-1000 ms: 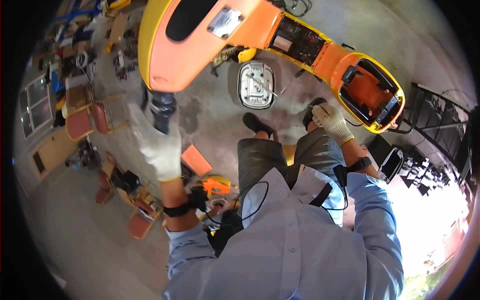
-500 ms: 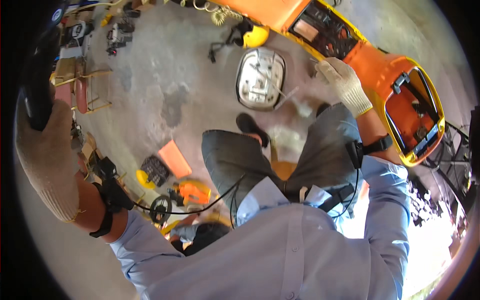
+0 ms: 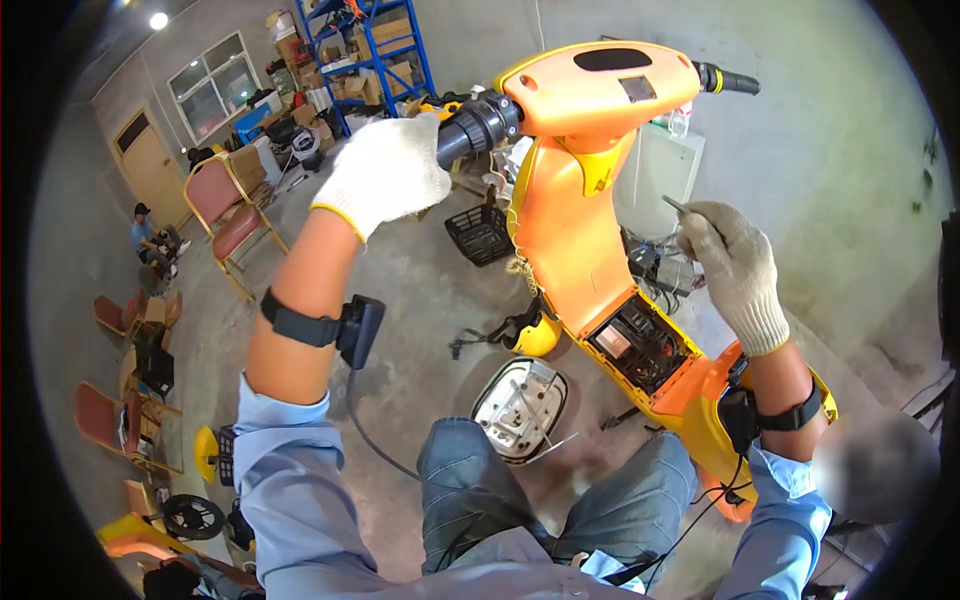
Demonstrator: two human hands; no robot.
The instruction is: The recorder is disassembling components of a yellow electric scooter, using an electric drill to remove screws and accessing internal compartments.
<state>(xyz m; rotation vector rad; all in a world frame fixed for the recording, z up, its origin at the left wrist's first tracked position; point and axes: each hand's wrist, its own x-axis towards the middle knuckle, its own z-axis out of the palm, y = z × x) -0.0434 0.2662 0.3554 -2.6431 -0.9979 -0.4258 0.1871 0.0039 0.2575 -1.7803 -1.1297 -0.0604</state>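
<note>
In front of me stands an orange and yellow electric scooter [image 3: 572, 225]. My left hand [image 3: 385, 175], in a pale knitted glove, is wrapped round its black left handlebar grip [image 3: 462, 140]. To the right of the scooter body, my gloved right hand [image 3: 738, 265] is raised with its fingers closed on a thin metal rod [image 3: 674, 203]. Only the rod's tip shows; what kind of tool it is I cannot tell. Wires and dark parts show in the uncovered floorboard compartment [image 3: 640, 345]. On the floor by my knees lies an oval pale panel [image 3: 515, 405] with a dark rim.
A yellow helmet [image 3: 537, 335] and a black basket [image 3: 480, 235] are on the floor left of the scooter. Red-seated chairs [image 3: 235, 225] stand further left. At the back are a blue shelf [image 3: 375, 60] and a seated person [image 3: 155, 240]. Behind the scooter is a whitish cabinet [image 3: 655, 180].
My view has swung upward, bringing the handlebar and room into sight. The left hand stays on a black grip. My right hand appears higher, away from the floorboard, still holding the rod.
</note>
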